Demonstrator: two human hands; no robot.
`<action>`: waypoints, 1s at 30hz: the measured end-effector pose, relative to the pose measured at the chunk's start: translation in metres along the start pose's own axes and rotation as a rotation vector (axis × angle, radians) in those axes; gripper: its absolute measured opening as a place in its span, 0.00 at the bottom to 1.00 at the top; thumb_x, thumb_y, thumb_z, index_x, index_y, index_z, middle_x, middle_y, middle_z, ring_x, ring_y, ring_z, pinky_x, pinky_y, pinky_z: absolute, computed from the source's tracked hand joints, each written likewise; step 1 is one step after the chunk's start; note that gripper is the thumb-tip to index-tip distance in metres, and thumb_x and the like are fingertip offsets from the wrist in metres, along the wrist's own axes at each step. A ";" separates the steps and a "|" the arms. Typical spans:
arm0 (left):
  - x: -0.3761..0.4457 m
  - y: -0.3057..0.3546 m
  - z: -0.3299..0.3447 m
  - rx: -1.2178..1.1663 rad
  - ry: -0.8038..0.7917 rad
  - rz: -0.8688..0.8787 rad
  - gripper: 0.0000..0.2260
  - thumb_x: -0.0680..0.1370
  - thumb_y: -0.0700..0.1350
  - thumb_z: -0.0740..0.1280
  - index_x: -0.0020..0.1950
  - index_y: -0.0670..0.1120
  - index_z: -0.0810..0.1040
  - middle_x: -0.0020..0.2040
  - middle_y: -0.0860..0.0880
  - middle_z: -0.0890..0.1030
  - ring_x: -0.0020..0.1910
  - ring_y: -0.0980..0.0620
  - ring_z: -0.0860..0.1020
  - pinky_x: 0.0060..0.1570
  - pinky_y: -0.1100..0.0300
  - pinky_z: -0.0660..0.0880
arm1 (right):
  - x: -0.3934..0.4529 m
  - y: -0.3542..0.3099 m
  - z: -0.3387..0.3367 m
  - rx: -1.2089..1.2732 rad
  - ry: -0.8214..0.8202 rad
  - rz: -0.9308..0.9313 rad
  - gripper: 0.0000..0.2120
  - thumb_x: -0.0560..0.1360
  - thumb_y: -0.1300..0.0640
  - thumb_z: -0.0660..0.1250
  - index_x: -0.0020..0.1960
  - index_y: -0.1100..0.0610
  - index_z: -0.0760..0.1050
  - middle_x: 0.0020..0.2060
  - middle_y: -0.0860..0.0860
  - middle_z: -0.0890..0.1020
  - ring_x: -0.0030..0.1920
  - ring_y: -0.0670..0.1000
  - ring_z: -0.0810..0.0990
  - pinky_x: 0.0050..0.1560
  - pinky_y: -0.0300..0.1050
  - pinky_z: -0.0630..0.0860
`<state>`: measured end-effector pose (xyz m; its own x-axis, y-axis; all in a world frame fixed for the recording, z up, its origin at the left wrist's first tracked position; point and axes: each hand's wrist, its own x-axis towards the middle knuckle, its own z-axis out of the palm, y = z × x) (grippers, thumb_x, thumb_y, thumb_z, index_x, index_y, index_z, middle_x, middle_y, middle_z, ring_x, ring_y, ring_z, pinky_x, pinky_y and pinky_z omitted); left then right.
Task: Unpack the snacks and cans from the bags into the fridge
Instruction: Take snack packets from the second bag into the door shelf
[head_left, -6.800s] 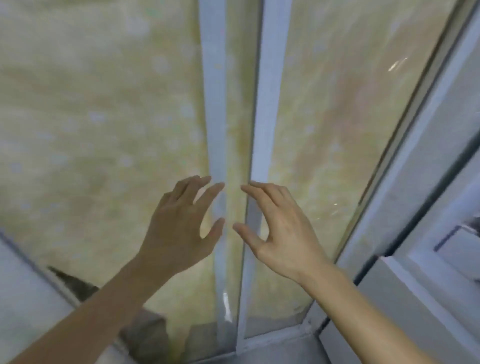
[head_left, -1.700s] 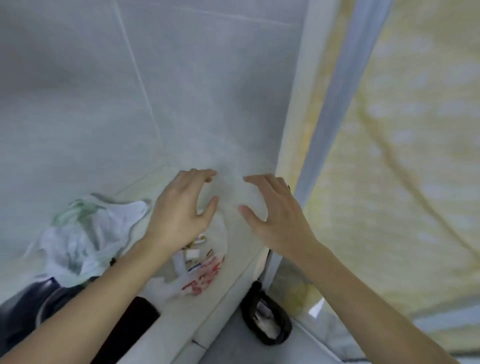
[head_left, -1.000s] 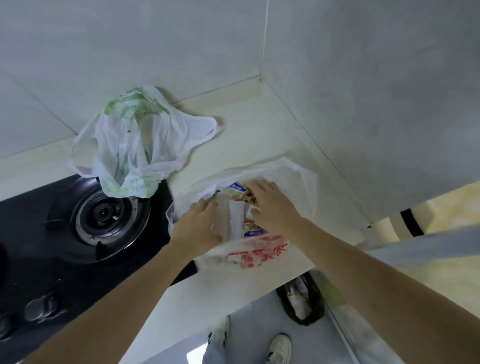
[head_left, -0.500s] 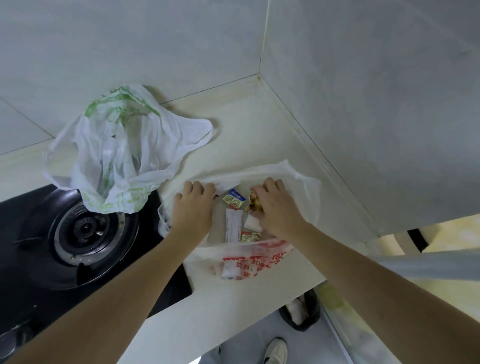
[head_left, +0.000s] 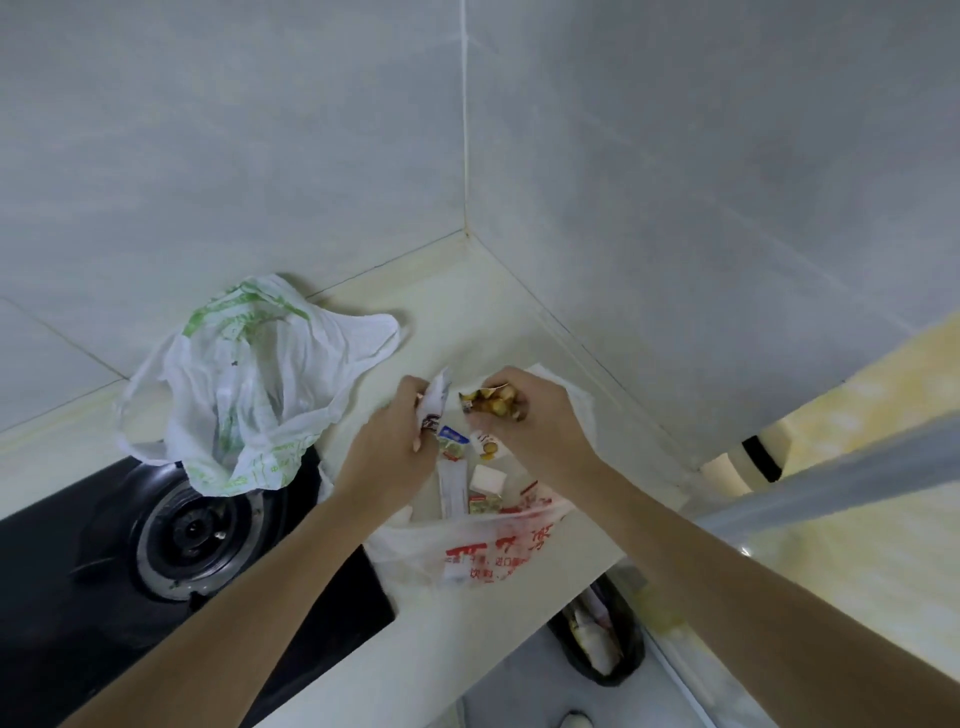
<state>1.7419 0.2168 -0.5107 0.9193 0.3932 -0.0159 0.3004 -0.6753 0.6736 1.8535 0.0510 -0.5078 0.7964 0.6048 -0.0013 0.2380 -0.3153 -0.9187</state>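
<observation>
A clear plastic bag with red print (head_left: 483, 545) lies open on the pale counter (head_left: 467, 322) near the wall corner. Several small snack packets (head_left: 470, 480) lie inside it. My left hand (head_left: 387, 452) is closed around a white wrapped snack (head_left: 434, 402), lifted just above the bag. My right hand (head_left: 535, 415) grips a yellow-brown snack packet (head_left: 491, 402), also raised over the bag. A second white bag with green print (head_left: 244, 384) sits crumpled to the left, partly over the stove.
A black gas stove (head_left: 171, 551) with a round burner fills the lower left. Tiled walls meet in a corner behind the counter. A dark bin bag (head_left: 602, 639) stands on the floor below. A yellowish patterned panel with a grey frame (head_left: 852, 488) is at right.
I turned from the patterned doors to the counter. Both hands went into the red-print bag, each closed on a snack packet and lifted it up out of the bag.
</observation>
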 end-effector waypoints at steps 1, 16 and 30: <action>-0.001 0.016 -0.011 -0.070 -0.007 0.043 0.11 0.80 0.41 0.65 0.56 0.55 0.68 0.40 0.53 0.80 0.39 0.52 0.79 0.36 0.51 0.75 | -0.008 -0.016 -0.011 0.023 0.033 -0.008 0.09 0.71 0.59 0.80 0.47 0.52 0.81 0.38 0.46 0.84 0.40 0.47 0.82 0.43 0.45 0.79; -0.074 0.392 -0.064 -0.524 -0.418 0.762 0.09 0.79 0.38 0.72 0.54 0.48 0.75 0.48 0.51 0.87 0.46 0.54 0.86 0.42 0.65 0.77 | -0.273 -0.218 -0.274 -0.029 0.782 -0.088 0.08 0.73 0.65 0.79 0.48 0.57 0.81 0.33 0.42 0.82 0.34 0.42 0.78 0.40 0.35 0.73; -0.474 0.661 0.086 -0.722 -1.140 1.279 0.14 0.77 0.46 0.74 0.59 0.51 0.75 0.48 0.53 0.87 0.49 0.48 0.86 0.58 0.38 0.80 | -0.776 -0.284 -0.311 -0.311 1.690 0.168 0.08 0.74 0.65 0.77 0.49 0.60 0.80 0.39 0.60 0.83 0.40 0.48 0.82 0.46 0.47 0.82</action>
<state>1.5265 -0.4702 -0.1213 0.2689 -0.8403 0.4707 -0.4979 0.2971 0.8148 1.3411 -0.5561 -0.1235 0.4299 -0.7590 0.4889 0.0250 -0.5313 -0.8468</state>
